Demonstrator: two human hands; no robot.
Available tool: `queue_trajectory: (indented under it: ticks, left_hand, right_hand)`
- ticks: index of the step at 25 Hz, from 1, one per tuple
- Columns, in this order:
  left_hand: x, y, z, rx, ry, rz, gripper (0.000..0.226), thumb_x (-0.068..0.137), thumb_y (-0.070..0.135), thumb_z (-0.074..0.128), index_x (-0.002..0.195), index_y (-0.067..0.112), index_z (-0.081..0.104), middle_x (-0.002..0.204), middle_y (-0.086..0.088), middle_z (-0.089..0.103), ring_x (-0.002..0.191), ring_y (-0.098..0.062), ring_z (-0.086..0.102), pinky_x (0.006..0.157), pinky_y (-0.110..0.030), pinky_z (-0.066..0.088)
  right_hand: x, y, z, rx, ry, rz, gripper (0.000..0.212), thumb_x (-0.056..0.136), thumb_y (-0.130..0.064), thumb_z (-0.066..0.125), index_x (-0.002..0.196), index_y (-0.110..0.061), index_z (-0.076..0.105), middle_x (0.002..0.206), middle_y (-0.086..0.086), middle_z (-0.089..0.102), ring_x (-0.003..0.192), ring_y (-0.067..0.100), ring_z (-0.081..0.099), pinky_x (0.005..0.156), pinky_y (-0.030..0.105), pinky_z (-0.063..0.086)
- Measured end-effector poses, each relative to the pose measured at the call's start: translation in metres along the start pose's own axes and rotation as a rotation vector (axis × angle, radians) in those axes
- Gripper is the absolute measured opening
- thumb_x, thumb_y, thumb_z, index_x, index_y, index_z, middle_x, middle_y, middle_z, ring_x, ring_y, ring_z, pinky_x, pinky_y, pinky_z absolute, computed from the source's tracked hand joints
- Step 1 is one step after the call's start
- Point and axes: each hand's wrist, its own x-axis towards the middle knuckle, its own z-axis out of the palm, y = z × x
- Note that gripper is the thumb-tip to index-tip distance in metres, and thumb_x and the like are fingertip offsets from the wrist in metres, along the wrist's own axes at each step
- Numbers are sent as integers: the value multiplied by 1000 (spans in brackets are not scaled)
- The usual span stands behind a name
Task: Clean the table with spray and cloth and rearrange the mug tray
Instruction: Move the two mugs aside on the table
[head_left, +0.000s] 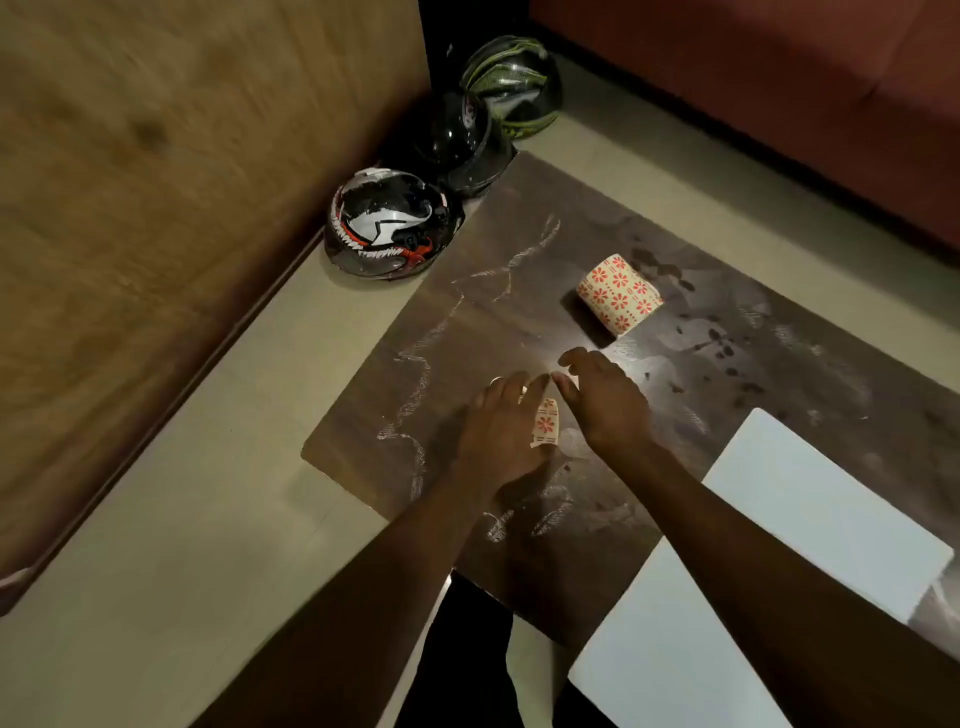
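Two hands meeting over dark table. Left hand lying partly over flower-patterned mug, fingers extended; grip unclear. Right hand hovering just beside, fingers loosely curved, holding nothing. Second patterned mug standing farther back, well apart. White tray sitting at right.

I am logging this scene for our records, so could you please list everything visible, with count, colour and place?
table: one, dark brown with pale streaks and dark spots, centre.
floral mug: one, cream with red flowers, on the table beyond the hands.
second floral mug: one, same pattern, between the hands, mostly hidden.
white tray: one, on the table at right.
white panel: one, bottom right; what it is, unclear.
helmets: three, on the floor by the table's far-left corner; white-black-red, black, green-black.
sofa: one, reddish, top right.
left hand: touches the second mug.
right hand: fingers curled over it.
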Motion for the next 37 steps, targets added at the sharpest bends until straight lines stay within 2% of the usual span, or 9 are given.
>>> queue_trajectory:
  ticks: [5,11,18,21,24,28,30,33,37]
  left_hand:
    - [21,-32,28,154,-88,32,87,75,50,73,145,15,34,150,-11,36,140,-29,31,116,-46,23]
    - [28,-28,19,219,-112,54,88,78,46,71,146,7,31,146,-13,42,135,-30,37,112,-44,28]
    - [64,56,-31,284,-112,145,92,75,60,70,145,13,33,146,-13,43,132,-33,41,108,-46,32]
    - [83,111,-37,584,-121,294,71,85,49,65,139,10,42,141,-15,45,125,-34,48,105,-45,34]
    - [103,160,-31,722,-166,354,70,83,39,69,138,7,38,131,-16,55,121,-36,53,106,-51,29]
    - [122,208,-7,790,-257,487,78,78,28,71,142,11,30,132,-16,55,123,-37,50,106,-49,26]
    - [134,204,-6,658,-324,553,93,74,29,75,150,21,22,141,-14,47,129,-37,44,109,-49,27]
    - [152,186,-27,154,-471,534,102,69,41,82,153,33,23,156,-3,36,140,-26,37,113,-43,31]
    - [191,132,-63,-2,-213,436,73,77,42,67,144,36,40,154,1,40,141,-21,39,114,-41,34]
  right_hand:
    - [34,4,49,78,-248,-42,30,97,-25,46,124,-15,52,119,9,58,103,26,57,83,39,48]
    - [30,8,63,286,-264,-21,26,100,-21,39,120,-13,54,116,6,58,103,20,55,81,24,36]
    - [-10,70,10,676,-43,249,42,97,-34,47,138,-29,37,147,-2,34,132,13,34,107,27,28]
    - [-32,100,-7,679,-29,246,61,91,-38,55,142,-33,22,149,-9,23,137,9,23,111,28,20]
    - [-46,115,0,823,-54,241,83,79,-25,73,143,-25,20,145,-8,27,132,8,29,106,21,25]
    - [-45,143,24,820,263,327,75,74,-47,64,138,-19,36,137,1,47,118,3,43,94,5,33]
    - [-39,155,23,856,315,339,83,67,-49,75,135,-19,39,133,-1,52,115,6,50,94,13,40]
    - [-40,171,22,904,304,309,86,62,-32,87,130,-27,36,130,-5,53,113,8,53,96,21,45]
    - [-47,181,26,901,355,374,90,60,-30,88,129,-34,31,121,-22,47,107,-3,49,87,3,37]
